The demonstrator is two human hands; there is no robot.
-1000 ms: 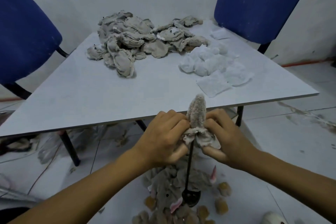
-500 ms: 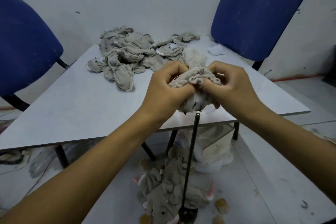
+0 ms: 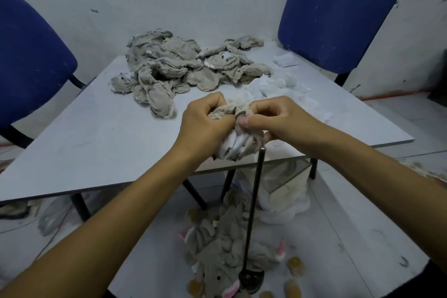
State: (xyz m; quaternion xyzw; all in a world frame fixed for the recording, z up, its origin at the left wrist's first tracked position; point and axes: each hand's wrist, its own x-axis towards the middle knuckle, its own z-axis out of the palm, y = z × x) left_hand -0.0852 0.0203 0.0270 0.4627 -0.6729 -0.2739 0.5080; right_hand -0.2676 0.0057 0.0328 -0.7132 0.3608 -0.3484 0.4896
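Fabric (image 3: pixel 238 145) bunches between left fingers (image 3: pixel 212 102) and right fingers (image 3: pixel 268 104).

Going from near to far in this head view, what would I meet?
Heap of grey plush toys on the floor → left hand and right hand gripping a grey plush skin → pile of grey plush skins on the table → right blue chair.

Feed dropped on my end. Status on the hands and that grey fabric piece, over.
Left hand and right hand both grip grey fabric piece, bunched, above table edge. Metal rod tip just beneath it; contact unclear. Nothing blocking.
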